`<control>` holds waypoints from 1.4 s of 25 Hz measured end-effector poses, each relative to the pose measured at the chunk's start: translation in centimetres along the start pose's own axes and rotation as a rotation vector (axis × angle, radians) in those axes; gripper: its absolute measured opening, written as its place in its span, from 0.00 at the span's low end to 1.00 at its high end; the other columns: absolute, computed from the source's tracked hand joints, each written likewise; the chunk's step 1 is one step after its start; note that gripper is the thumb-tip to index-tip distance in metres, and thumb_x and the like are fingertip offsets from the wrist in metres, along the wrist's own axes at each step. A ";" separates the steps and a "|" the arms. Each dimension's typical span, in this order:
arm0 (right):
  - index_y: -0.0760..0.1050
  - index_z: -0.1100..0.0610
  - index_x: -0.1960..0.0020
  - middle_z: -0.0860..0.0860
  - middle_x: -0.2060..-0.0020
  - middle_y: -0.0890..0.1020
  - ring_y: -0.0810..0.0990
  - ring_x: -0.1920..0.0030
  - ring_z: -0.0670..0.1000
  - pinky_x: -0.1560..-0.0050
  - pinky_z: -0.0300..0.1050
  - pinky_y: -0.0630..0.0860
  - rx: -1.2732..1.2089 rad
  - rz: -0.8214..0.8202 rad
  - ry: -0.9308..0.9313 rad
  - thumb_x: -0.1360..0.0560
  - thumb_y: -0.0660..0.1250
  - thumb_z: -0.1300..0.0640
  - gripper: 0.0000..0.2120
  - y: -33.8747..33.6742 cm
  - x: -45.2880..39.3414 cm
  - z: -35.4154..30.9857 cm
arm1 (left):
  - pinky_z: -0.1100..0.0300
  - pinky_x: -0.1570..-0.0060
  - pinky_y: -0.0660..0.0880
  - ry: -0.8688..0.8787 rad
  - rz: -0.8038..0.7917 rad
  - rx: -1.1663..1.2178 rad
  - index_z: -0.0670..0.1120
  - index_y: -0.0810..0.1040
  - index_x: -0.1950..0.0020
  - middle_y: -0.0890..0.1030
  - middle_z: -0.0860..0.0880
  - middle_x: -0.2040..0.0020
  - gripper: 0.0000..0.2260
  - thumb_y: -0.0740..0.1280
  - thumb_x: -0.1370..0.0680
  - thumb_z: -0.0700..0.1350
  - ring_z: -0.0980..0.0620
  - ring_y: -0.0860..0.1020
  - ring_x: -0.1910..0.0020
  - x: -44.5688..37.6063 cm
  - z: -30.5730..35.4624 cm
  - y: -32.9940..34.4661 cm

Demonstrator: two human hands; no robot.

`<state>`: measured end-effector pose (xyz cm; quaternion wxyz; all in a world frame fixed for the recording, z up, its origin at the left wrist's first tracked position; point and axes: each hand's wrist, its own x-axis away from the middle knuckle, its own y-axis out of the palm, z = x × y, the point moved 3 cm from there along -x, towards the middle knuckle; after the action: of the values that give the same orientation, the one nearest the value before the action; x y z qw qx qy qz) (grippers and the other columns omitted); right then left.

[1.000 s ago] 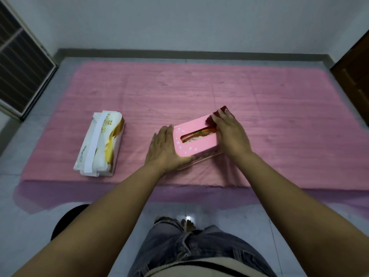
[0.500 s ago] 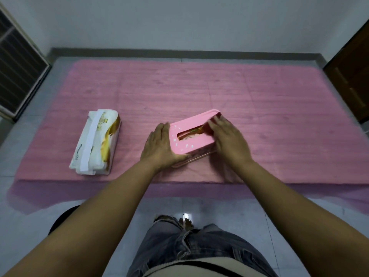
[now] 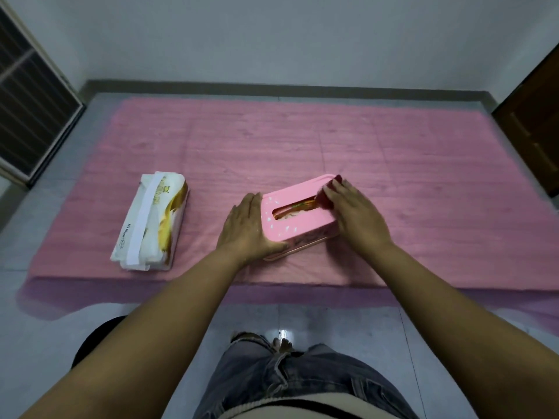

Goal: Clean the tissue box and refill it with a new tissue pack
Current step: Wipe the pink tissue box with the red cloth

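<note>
A pink tissue box [image 3: 298, 220] with a slot in its lid sits on the pink mat, near the front edge. My left hand [image 3: 246, 228] lies flat against the box's left end, thumb at its lower front corner. My right hand [image 3: 355, 217] presses a dark red cloth [image 3: 326, 195] onto the right part of the lid; most of the cloth is hidden under my fingers. A new tissue pack [image 3: 151, 222], white with gold print, lies on the mat to the left, apart from both hands.
The pink mat [image 3: 393, 176] covers a grey tiled floor below a wall. A barred window frame [image 3: 27, 110] is at the left, a dark wooden door [image 3: 535, 128] at the right. My jeans-clad knee [image 3: 290, 376] is at the bottom.
My right hand and the red cloth slid from the far right end of the lid toward the slot, then a little back to the right. The left hand stayed on the box's left end.
</note>
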<state>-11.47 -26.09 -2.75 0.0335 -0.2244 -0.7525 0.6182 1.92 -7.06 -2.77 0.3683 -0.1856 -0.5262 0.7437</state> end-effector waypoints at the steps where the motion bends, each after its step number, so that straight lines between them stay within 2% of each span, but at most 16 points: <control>1: 0.73 0.61 0.33 0.60 0.32 0.74 0.68 0.29 0.62 0.30 0.58 0.67 -0.006 -0.029 0.053 0.25 0.60 0.63 0.20 -0.1 -1.2 0.0 | 0.48 0.26 0.60 0.005 -0.003 0.002 0.43 0.53 0.22 0.62 0.45 0.26 0.54 0.74 0.38 0.65 0.44 0.63 0.28 -0.1 0.0 0.0; 3: 0.73 0.61 0.36 0.59 0.36 0.75 0.68 0.29 0.62 0.30 0.55 0.66 -0.010 -0.086 0.108 0.27 0.59 0.64 0.19 0.1 -4.1 -1.9 | 0.47 0.26 0.59 0.003 -0.011 -0.001 0.43 0.52 0.22 0.61 0.45 0.25 0.55 0.74 0.38 0.66 0.44 0.63 0.28 -0.1 -0.1 0.1; 5: 0.74 0.59 0.41 0.58 0.40 0.76 0.69 0.33 0.61 0.33 0.56 0.68 -0.003 -0.143 0.039 0.27 0.55 0.60 0.17 0.5 -6.0 -5.1 | 0.47 0.25 0.57 -0.004 -0.018 -0.013 0.42 0.50 0.21 0.58 0.44 0.23 0.56 0.74 0.37 0.66 0.44 0.60 0.25 -0.1 -0.1 0.2; 8: 0.69 0.60 0.30 0.60 0.29 0.70 0.63 0.26 0.59 0.25 0.51 0.58 -0.020 -0.256 -0.126 0.24 0.47 0.57 0.25 1.5 -4.6 -6.7 | 0.48 0.23 0.53 -0.018 -0.024 -0.008 0.42 0.48 0.20 0.54 0.44 0.20 0.56 0.74 0.36 0.66 0.46 0.54 0.21 0.0 -0.4 0.3; 11: 0.64 0.56 0.26 0.56 0.25 0.64 0.58 0.24 0.55 0.26 0.43 0.50 -0.017 -0.213 -0.088 0.22 0.49 0.58 0.24 0.0 -3.3 -3.2 | 0.51 0.22 0.50 -0.005 -0.047 -0.014 0.43 0.46 0.20 0.51 0.44 0.20 0.57 0.74 0.35 0.64 0.47 0.51 0.21 -0.1 -0.2 0.0; 13: 0.65 0.56 0.27 0.56 0.26 0.65 0.60 0.24 0.55 0.27 0.42 0.53 -0.061 -0.157 0.069 0.20 0.56 0.60 0.22 -1.5 -4.1 -1.5 | 0.52 0.22 0.50 0.025 -0.075 -0.009 0.42 0.46 0.20 0.51 0.44 0.20 0.56 0.76 0.35 0.62 0.47 0.51 0.21 -0.6 -0.6 -0.4; 15: 0.68 0.54 0.29 0.55 0.28 0.69 0.65 0.27 0.56 0.30 0.46 0.61 -0.140 -0.143 0.181 0.20 0.56 0.59 0.19 -2.6 -5.4 -1.0 | 0.54 0.22 0.51 0.091 -0.119 0.013 0.42 0.47 0.20 0.50 0.45 0.20 0.57 0.77 0.36 0.61 0.47 0.51 0.20 -0.8 -1.4 -0.8; 18: 0.67 0.51 0.28 0.53 0.29 0.71 0.69 0.31 0.57 0.33 0.49 0.65 -0.202 -0.306 0.224 0.19 0.52 0.58 0.20 -2.5 -7.0 -0.5 | 0.52 0.21 0.52 0.093 -0.114 0.084 0.43 0.45 0.20 0.46 0.49 0.19 0.59 0.74 0.37 0.66 0.50 0.47 0.20 -0.3 -3.0 -0.7; 19: 0.67 0.50 0.28 0.53 0.30 0.72 0.70 0.32 0.57 0.34 0.50 0.66 -0.226 -0.351 0.248 0.19 0.52 0.56 0.20 -2.2 -7.4 -0.1 | 0.49 0.24 0.59 0.041 -0.050 0.150 0.44 0.51 0.20 0.53 0.46 0.20 0.56 0.72 0.38 0.68 0.48 0.54 0.21 0.0 -3.5 -0.5; 21: 0.70 0.50 0.30 0.54 0.33 0.75 0.73 0.36 0.57 0.37 0.50 0.69 -0.322 -0.384 0.324 0.19 0.53 0.55 0.19 -1.8 -7.7 0.7 | 0.48 0.34 0.71 -0.063 0.030 0.282 0.47 0.66 0.27 0.72 0.45 0.28 0.42 0.69 0.35 0.67 0.45 0.71 0.30 0.9 -4.0 0.6; 23: 0.73 0.51 0.33 0.54 0.36 0.77 0.75 0.39 0.57 0.45 0.47 0.69 -0.422 -0.356 0.397 0.19 0.55 0.54 0.17 -1.8 -7.5 1.0 | 0.52 0.36 0.73 -0.103 0.030 0.411 0.48 0.70 0.30 0.77 0.47 0.32 0.32 0.67 0.29 0.63 0.47 0.75 0.35 1.7 -3.4 2.0; 27: 0.76 0.53 0.39 0.56 0.43 0.80 0.77 0.49 0.57 0.53 0.44 0.69 -0.446 -0.306 0.508 0.21 0.55 0.55 0.15 -2.0 -6.3 1.2 | 0.61 0.33 0.64 -0.189 -0.020 0.691 0.40 0.57 0.25 0.68 0.49 0.31 0.30 0.67 0.21 0.47 0.50 0.67 0.30 0.8 -2.2 2.4; 30: 0.78 0.55 0.47 0.59 0.54 0.82 0.80 0.59 0.59 0.59 0.46 0.75 -0.421 -0.345 0.639 0.23 0.55 0.56 0.14 -2.9 -5.0 0.9 | 0.51 0.24 0.59 -0.214 -0.136 0.744 0.40 0.44 0.21 0.60 0.45 0.22 0.36 0.63 0.19 0.49 0.46 0.60 0.24 -1.7 -2.3 1.6; 31: 0.78 0.56 0.49 0.59 0.58 0.82 0.80 0.62 0.60 0.61 0.46 0.76 -0.411 -0.369 0.667 0.23 0.55 0.56 0.13 -3.2 -4.5 0.6 | 0.50 0.23 0.57 -0.229 -0.167 0.757 0.42 0.40 0.20 0.58 0.46 0.21 0.35 0.61 0.18 0.48 0.47 0.59 0.23 -2.2 -2.0 1.1; 33: 0.77 0.56 0.53 0.59 0.62 0.82 0.81 0.66 0.59 0.64 0.45 0.78 -0.404 -0.418 0.701 0.23 0.55 0.55 0.12 -3.5 -3.2 -0.4 | 0.54 0.25 0.57 -0.273 -0.152 0.836 0.45 0.37 0.20 0.61 0.49 0.24 0.33 0.57 0.16 0.45 0.50 0.61 0.25 -2.9 -1.2 0.8; 35: 0.77 0.57 0.51 0.61 0.58 0.83 0.83 0.62 0.61 0.58 0.50 0.80 -0.378 -0.448 0.699 0.22 0.55 0.52 0.14 -3.4 -1.8 -1.4 | 0.52 0.27 0.63 -0.337 -0.090 1.030 0.49 0.41 0.19 0.67 0.50 0.27 0.31 0.56 0.17 0.45 0.50 0.68 0.30 -3.4 -0.2 0.8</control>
<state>-10.38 -25.93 1.19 0.3770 -0.2535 -0.8257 0.3345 4.03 -9.62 -3.97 0.3536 0.1634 -0.1531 0.9082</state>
